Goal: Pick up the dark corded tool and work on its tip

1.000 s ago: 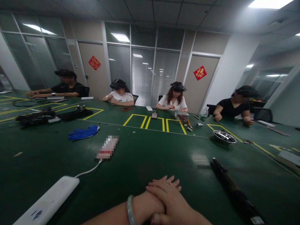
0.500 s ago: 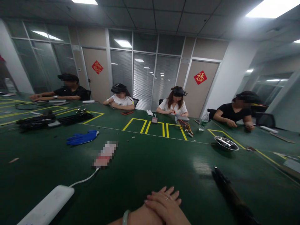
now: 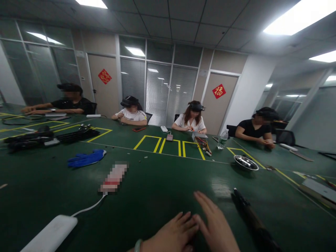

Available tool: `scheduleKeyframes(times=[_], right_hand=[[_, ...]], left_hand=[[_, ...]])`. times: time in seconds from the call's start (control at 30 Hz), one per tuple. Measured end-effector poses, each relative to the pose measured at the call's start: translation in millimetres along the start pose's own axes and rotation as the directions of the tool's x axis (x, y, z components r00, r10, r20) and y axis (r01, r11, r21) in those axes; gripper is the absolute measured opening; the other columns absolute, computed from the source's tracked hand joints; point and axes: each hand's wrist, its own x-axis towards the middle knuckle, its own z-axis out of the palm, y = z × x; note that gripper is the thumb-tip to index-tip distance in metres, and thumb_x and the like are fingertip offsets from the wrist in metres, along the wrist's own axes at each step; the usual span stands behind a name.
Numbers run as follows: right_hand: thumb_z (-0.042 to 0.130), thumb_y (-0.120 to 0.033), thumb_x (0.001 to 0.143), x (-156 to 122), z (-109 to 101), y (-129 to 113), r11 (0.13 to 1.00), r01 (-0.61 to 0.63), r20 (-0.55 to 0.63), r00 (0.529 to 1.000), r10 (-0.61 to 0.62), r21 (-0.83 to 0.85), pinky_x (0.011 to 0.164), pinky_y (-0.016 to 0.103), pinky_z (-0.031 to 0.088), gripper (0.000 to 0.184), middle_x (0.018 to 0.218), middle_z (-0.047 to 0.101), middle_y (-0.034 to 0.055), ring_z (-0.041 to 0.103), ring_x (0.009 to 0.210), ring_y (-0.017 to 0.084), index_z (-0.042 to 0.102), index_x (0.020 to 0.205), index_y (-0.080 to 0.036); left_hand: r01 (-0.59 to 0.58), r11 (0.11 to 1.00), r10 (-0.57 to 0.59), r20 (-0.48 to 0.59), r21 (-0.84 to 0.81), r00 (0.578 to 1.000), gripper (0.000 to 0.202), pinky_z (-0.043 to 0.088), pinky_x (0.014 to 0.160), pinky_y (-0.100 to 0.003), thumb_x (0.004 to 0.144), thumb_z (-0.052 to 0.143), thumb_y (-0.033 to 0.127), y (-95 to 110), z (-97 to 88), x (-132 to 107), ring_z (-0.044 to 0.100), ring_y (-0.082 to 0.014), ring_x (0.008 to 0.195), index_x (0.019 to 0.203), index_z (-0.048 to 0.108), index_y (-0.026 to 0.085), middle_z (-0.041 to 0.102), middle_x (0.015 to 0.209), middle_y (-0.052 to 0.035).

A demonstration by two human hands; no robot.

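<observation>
Low in the middle of the head view, my left hand (image 3: 174, 231) rests over the green table (image 3: 147, 206), fingers stretched and pointing right. A pale green bangle (image 3: 138, 245) circles its wrist. Beside it my right hand (image 3: 216, 220) is raised with fingers extended, its thumb close to the left fingertips; whether they touch I cannot tell. Both hands hold nothing. A dark, long object like a folded umbrella or tripod (image 3: 253, 218) lies to the right of my right hand. On the left a white power bank (image 3: 51, 232) connects by a white cable to a blurred-out phone-like item (image 3: 114, 177).
A blue glove (image 3: 86, 158) lies at the left, near black gear (image 3: 31, 138). Farther off are a metal bowl (image 3: 246, 162), a water bottle (image 3: 222, 139) and a grey box with coloured wires (image 3: 199, 135). Several people in headsets sit along the far side.
My right hand has lifted off the back of my left hand and moved right, fingers now extended. The view has shifted slightly to the right.
</observation>
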Motion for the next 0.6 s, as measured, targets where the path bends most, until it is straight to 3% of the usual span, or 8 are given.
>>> scheduleKeyframes(times=[0.07,0.13,0.2,0.27,0.33,0.43,0.6], right_hand=[[0.036,-0.051,0.092,-15,-24,35,0.943,-0.287,-0.209,0.945,0.25,-0.171,0.106,0.05,0.039,0.062,0.147,0.036,0.0121,0.038,0.133,0.033,0.037,0.145,-0.018],[0.034,-0.058,0.088,-42,-36,75,0.8,-0.523,-0.354,0.837,0.417,-0.294,0.104,0.055,0.036,0.074,0.144,0.037,0.0224,0.039,0.13,0.039,0.039,0.141,-0.008],[0.034,-0.065,0.083,-75,-38,113,0.658,-0.661,-0.404,0.746,0.529,-0.36,0.101,0.057,0.036,0.085,0.137,0.041,0.0282,0.042,0.126,0.043,0.04,0.139,-0.002],[0.035,-0.069,0.079,-106,-35,139,0.595,-0.712,-0.376,0.703,0.604,-0.373,0.097,0.056,0.04,0.089,0.13,0.048,0.0292,0.048,0.12,0.044,0.043,0.137,-0.001],[0.034,-0.066,0.08,-126,-32,152,0.652,-0.672,-0.278,0.74,0.612,-0.352,0.093,0.054,0.044,0.079,0.123,0.055,0.0254,0.055,0.112,0.041,0.05,0.132,-0.008],[0.031,-0.058,0.085,-135,-32,155,0.757,-0.593,-0.166,0.804,0.57,-0.274,0.091,0.05,0.046,0.06,0.111,0.063,0.019,0.061,0.102,0.035,0.061,0.116,-0.016],[0.033,-0.062,0.084,-133,-37,166,0.76,-0.633,-0.139,0.774,0.617,-0.149,0.089,0.05,0.047,0.059,0.104,0.066,0.0153,0.063,0.097,0.033,0.063,0.108,-0.018]], left_hand=[[-0.091,0.996,0.092,0.074,-0.021,0.993,0.056,0.018,0.117,-0.047,0.096,0.042,0.045,-20,-6.7,6,0.021,-0.0269,0.143,0.147,0.03,0.025,0.027,0.154,-0.0066],[-0.1,0.995,0.102,0.059,-0.027,0.993,0.057,0.014,0.118,-0.045,0.097,0.038,0.044,-26,-7.8,5,0.016,-0.0244,0.144,0.149,0.025,0.027,0.022,0.156,-0.004],[-0.097,0.995,0.098,0.044,-0.03,0.994,0.055,0.014,0.118,-0.043,0.098,0.035,0.045,-22,-7.0,0,0.016,-0.0227,0.144,0.149,0.024,0.028,0.021,0.156,-0.0026],[-0.094,0.995,0.095,0.036,-0.04,0.995,0.055,0.014,0.119,-0.042,0.098,0.033,0.046,-15,-6.7,-5,0.015,-0.0221,0.144,0.149,0.025,0.027,0.02,0.156,-0.0024],[-0.086,0.995,0.088,0.041,-0.051,0.995,0.054,0.013,0.119,-0.044,0.099,0.031,0.046,-11,-7.1,-7,0.014,-0.0227,0.145,0.149,0.025,0.027,0.019,0.156,-0.0029],[-0.068,0.997,0.071,0.069,-0.039,0.995,0.055,0.013,0.118,-0.048,0.098,0.033,0.044,-11,-6.5,-7,0.013,-0.0255,0.144,0.149,0.025,0.025,0.018,0.156,-0.0047],[-0.109,0.992,0.112,0.039,-0.056,0.993,0.055,0.012,0.119,-0.048,0.099,0.031,0.047,-18,-4.0,-7,0.013,-0.0245,0.145,0.149,0.024,0.026,0.018,0.156,-0.004]])
